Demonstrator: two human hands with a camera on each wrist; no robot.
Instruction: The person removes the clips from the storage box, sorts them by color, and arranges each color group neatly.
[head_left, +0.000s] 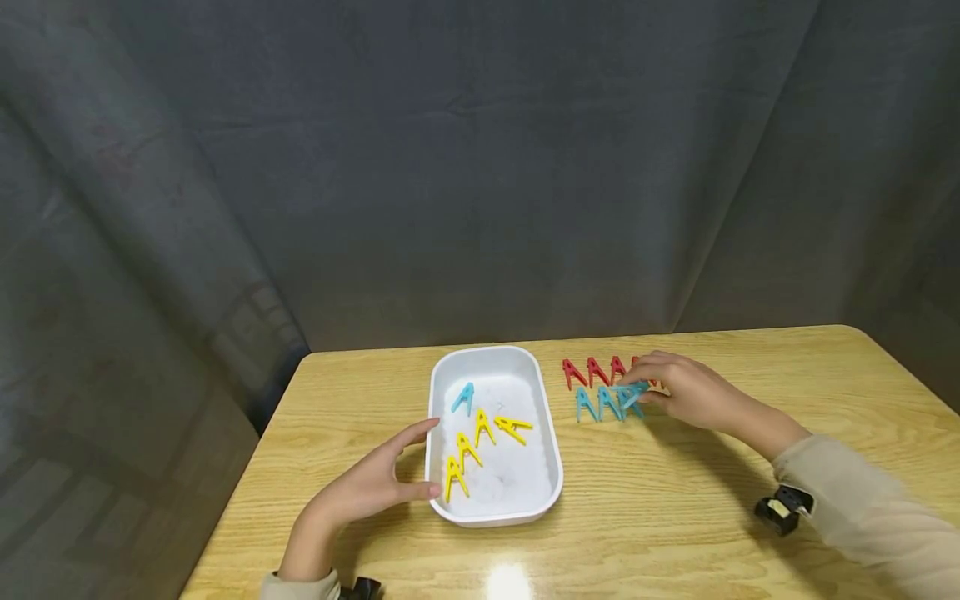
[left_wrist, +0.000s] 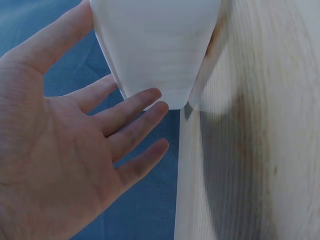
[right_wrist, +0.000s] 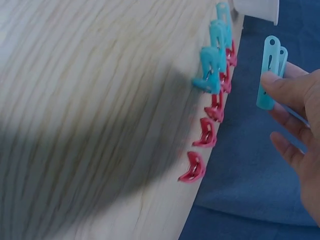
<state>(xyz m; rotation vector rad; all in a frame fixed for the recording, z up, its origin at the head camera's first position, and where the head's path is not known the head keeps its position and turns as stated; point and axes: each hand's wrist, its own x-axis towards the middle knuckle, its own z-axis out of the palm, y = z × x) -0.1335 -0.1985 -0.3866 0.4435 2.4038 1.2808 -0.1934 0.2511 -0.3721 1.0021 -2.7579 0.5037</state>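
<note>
The right grip (head_left: 678, 390) pinches a blue plastic peg (right_wrist: 271, 59), likely for lining up; next, it needs laying down. The wide-spread left grip (head_left: 367, 483) touches a white plastic box (head_left: 517, 492).

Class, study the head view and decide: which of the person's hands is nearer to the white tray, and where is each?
Left. The left hand is at the left rim of the white tray; the right hand is off to the tray's right, pinching a blue clip.

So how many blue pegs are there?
5. One blue peg is in the white tray. Three blue pegs are in a row on the table. The right hand holds the fifth peg. None seem hidden.
</note>
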